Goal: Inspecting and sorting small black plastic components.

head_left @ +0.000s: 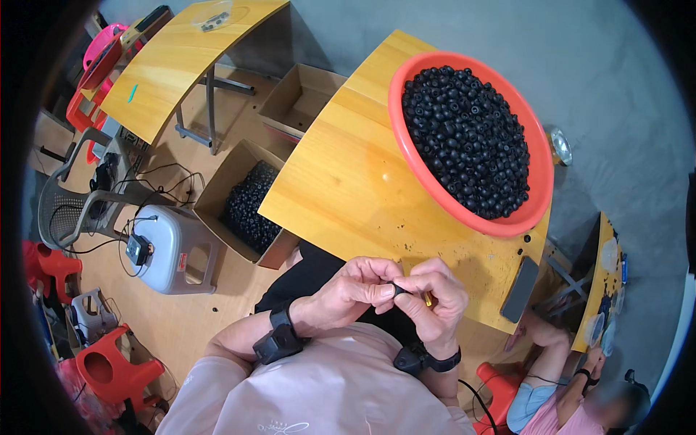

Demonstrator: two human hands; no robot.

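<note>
In front of my chest both hands meet over the table's near edge. My left hand [359, 288] pinches a small black round piece [398, 289] between thumb and fingertips. The thumb and fingers of my right hand [435, 299] close on the same piece from the other side. A thin yellow tool [428, 299] shows between the right fingers; its far end is hidden. Beyond the hands, a large orange-red basin [397, 119] is heaped with black pieces [467, 141], many with a hole in one end.
The basin stands on a yellow wooden table [326, 181], with a dark phone [520, 290] at its right edge. Left of it, a cardboard box [217, 190] holds more black pieces. A grey stool [170, 250] carries a small cabled device. Another person [562, 406] sits at lower right.
</note>
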